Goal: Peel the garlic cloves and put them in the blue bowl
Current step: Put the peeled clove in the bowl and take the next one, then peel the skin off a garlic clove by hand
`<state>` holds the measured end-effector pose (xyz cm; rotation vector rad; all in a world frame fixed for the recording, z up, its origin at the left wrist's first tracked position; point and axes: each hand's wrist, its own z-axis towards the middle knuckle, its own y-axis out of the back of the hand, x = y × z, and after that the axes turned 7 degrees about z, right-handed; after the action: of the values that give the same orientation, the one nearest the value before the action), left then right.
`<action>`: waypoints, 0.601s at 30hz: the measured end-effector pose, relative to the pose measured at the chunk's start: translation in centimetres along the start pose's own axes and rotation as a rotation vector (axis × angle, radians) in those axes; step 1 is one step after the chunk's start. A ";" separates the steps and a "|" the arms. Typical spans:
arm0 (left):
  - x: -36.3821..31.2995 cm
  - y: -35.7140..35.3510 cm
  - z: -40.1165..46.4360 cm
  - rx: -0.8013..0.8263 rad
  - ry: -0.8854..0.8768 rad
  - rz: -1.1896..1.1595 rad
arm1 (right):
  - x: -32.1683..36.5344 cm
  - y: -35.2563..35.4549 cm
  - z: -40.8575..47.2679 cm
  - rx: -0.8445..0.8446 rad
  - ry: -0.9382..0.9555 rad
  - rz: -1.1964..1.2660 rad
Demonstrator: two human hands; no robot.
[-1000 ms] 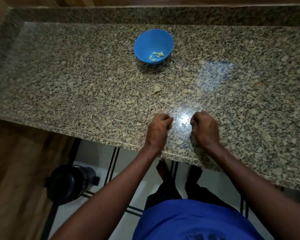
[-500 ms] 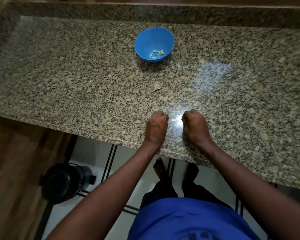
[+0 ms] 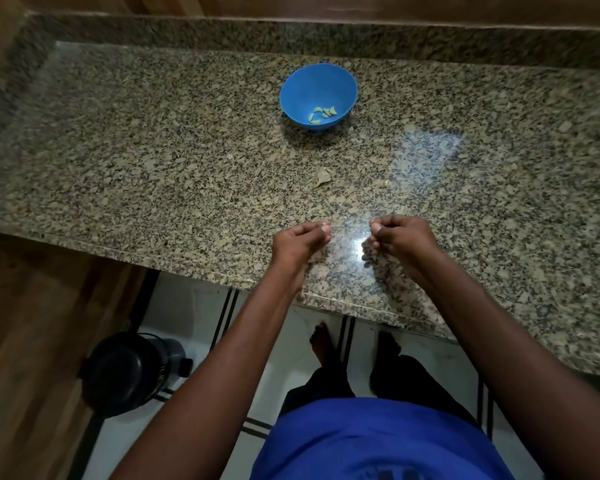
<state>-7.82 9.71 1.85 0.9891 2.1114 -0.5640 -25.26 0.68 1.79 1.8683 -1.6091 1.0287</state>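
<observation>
The blue bowl [image 3: 317, 85] stands at the back middle of the granite counter [image 3: 153, 161], with several peeled pale green garlic cloves [image 3: 323, 114] in its bottom. One pale garlic piece [image 3: 323, 176], still in papery skin, lies on the counter between the bowl and my hands. My left hand [image 3: 298, 242] hovers near the front edge with its fingertips bunched against the thumb. My right hand [image 3: 400, 235] is level with it, a hand's width to the right, with its fingers curled in. I see nothing held in either hand.
The counter's front edge [image 3: 222, 277] runs diagonally just below my wrists. A raised granite backsplash [image 3: 291, 32] closes the far side. Below the counter, a dark round pot [image 3: 129, 372] sits on the tiled floor at the left, near my bare feet [image 3: 323, 341].
Both hands were fists resting close together on the counter. They have lifted slightly and moved apart, with the fingertips now pointing inward. The view has shifted a little; the bowl and garlic piece stayed put.
</observation>
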 end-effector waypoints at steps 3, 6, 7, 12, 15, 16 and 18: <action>-0.2 2.2 -1.1 -0.008 -0.005 -0.129 | 1.2 -1.8 -1.2 0.126 -0.038 0.085; 0.1 4.4 -3.1 -0.038 -0.030 -0.271 | 1.7 -4.7 -2.3 0.257 -0.077 0.091; 0.1 5.0 -3.7 -0.055 -0.038 -0.310 | 1.8 -5.7 -2.5 0.294 -0.082 0.091; 0.1 10.0 -7.8 -0.175 -0.150 -0.490 | 0.5 -12.9 -4.8 0.538 -0.128 0.012; 0.1 14.2 -10.4 -0.256 -0.227 -0.558 | -1.2 -17.8 -6.9 0.650 -0.157 -0.042; 0.2 15.7 -11.1 -0.281 -0.251 -0.571 | -1.9 -19.3 -7.8 0.684 -0.173 -0.055; 0.7 19.1 -12.6 -0.341 -0.297 -0.604 | -3.4 -22.7 -9.4 0.749 -0.190 -0.104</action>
<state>1.59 29.75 7.81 0.0575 2.1198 -0.5670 -5.53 14.59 7.68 2.5573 -1.2882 1.5951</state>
